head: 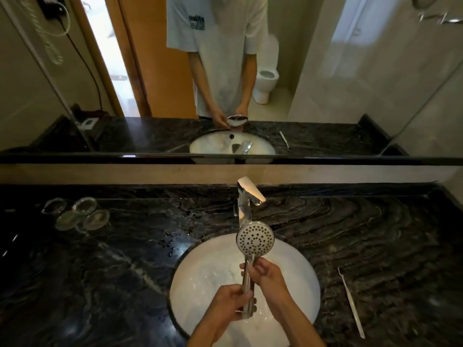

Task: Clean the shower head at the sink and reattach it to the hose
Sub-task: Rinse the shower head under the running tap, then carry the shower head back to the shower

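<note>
Both hands [246, 289] grip the shower head [255, 238] handle above the sink [190, 279].

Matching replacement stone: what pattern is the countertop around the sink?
Black countertop with wavy grey-brown veining, clearest in the head view.

A dark, wavy-veined polished stone countertop [363, 234] spans the lower half of the frame. Above it, across the middle, runs a beige tiled backsplash strip [100, 174], topped by a wide wall mirror [350, 83] filling the upper half. The mirror reflects an orange-brown wooden door frame [140, 58] in the upper left, bright daylight in the opening beside it, a white ceramic toilet [266, 82] near the upper centre on a pale floor, and light beige tiled walls [375, 71] in the upper right. A black cable [85, 61] hangs along the upper left.
</note>
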A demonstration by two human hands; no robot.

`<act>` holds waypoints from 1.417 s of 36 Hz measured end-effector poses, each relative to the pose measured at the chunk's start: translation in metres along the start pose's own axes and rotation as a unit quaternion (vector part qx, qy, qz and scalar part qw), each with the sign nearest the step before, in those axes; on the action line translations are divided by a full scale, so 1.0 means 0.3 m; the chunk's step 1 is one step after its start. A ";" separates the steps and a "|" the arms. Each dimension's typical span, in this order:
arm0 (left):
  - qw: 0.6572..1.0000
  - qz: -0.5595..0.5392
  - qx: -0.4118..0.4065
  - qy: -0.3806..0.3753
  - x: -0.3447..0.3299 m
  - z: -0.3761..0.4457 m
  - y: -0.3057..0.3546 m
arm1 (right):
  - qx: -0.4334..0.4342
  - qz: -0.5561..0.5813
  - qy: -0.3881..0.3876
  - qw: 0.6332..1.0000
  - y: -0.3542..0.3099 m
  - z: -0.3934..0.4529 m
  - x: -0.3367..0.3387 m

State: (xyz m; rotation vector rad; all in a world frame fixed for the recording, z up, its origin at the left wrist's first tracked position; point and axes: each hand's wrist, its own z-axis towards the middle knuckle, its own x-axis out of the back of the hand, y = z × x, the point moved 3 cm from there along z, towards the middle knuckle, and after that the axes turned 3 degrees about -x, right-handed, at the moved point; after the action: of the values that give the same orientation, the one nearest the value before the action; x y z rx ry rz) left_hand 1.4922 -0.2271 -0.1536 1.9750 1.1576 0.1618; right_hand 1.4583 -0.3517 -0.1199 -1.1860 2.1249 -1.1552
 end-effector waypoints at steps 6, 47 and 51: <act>0.997 0.029 -0.059 -0.033 -0.020 -0.015 0.076 | 0.057 0.015 0.005 0.998 -0.112 -0.039 0.005; 0.909 0.276 -0.290 -0.116 -0.621 -0.320 0.505 | 0.277 0.049 0.108 0.953 -0.506 -0.532 0.491; 0.900 0.286 -0.283 -0.167 -0.750 -0.344 0.465 | 0.288 0.074 0.154 0.942 -0.472 -0.632 0.603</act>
State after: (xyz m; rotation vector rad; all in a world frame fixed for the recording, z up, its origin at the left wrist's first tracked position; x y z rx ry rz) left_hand 1.4081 -0.3742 0.0743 1.6634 0.2329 0.3956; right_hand 1.2962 -0.4588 0.1060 -0.5986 1.8299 -1.8137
